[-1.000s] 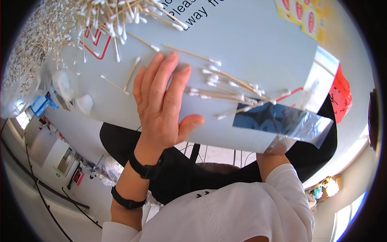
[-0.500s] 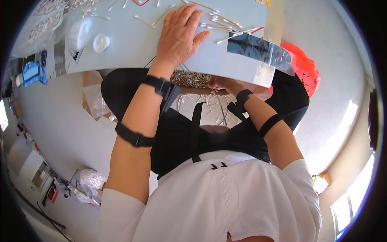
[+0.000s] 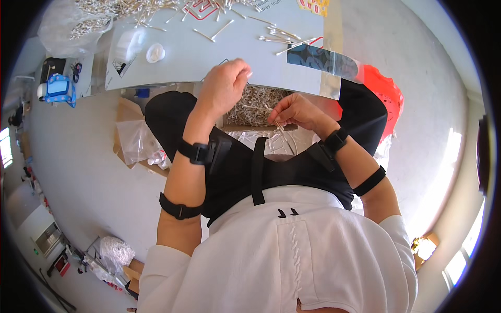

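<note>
My left hand (image 3: 223,87) is over the table's front edge, fingers curled inward and closed; whatever may be in them is hidden. Lower and to the right, my right hand (image 3: 301,111) pinches a few cotton swabs (image 3: 279,125) between thumb and fingertips. It is at the right side of an open cardboard box, whose heap of cotton swabs (image 3: 251,107) shows just below the table edge, between my knees. On the pale tabletop (image 3: 193,62), a loose group of cotton swabs (image 3: 282,36) lies beyond my right hand.
A larger swab pile (image 3: 141,9) and a clear plastic bag (image 3: 78,34) of swabs cover the table's far left. A small white round lid (image 3: 155,52) lies nearer. Red plastic (image 3: 381,94) hangs at the table's right; a cardboard box (image 3: 130,130) stands on the floor at left.
My left hand has lifted from lying flat on the tabletop, come back toward me and curled. My right hand has risen from the box's right side, with swabs now showing in its fingers.
</note>
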The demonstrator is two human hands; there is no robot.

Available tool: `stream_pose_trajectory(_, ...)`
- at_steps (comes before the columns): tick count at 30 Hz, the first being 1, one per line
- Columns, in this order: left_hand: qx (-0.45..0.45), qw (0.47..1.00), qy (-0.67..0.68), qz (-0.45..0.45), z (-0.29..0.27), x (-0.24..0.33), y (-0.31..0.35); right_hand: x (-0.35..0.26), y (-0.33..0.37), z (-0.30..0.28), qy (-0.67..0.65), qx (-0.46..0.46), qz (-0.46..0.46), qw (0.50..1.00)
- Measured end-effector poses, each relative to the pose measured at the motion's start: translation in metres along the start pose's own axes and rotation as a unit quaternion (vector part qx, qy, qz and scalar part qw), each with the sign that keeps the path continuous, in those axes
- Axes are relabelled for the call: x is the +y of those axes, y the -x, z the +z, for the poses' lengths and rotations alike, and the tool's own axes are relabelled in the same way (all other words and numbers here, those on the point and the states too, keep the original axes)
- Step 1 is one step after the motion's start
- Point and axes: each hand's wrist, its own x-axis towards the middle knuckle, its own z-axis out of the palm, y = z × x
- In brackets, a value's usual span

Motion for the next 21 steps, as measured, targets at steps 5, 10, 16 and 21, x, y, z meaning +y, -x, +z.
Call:
stream_pose_trajectory(5,-0.067,0.995,0.046,-0.062,0.007,0.000,0.023,-0.022,0.009,0.012,0.066,-0.017,-0.088,0.994)
stream_pose_trajectory(10,-0.063,0.977,0.195,-0.062,0.015,0.014,0.038,-0.031,0.020,0.027,0.026,-0.038,-0.141,0.989)
stream_pose_trajectory(16,-0.043,0.968,0.230,-0.085,0.018,0.005,0.045,-0.020,0.013,0.032,-0.042,-0.060,-0.183,0.980)
stream_pose_trajectory(21,-0.002,0.958,0.249,-0.145,0.014,0.004,0.047,-0.011,0.014,0.031,-0.072,-0.017,-0.172,0.982)
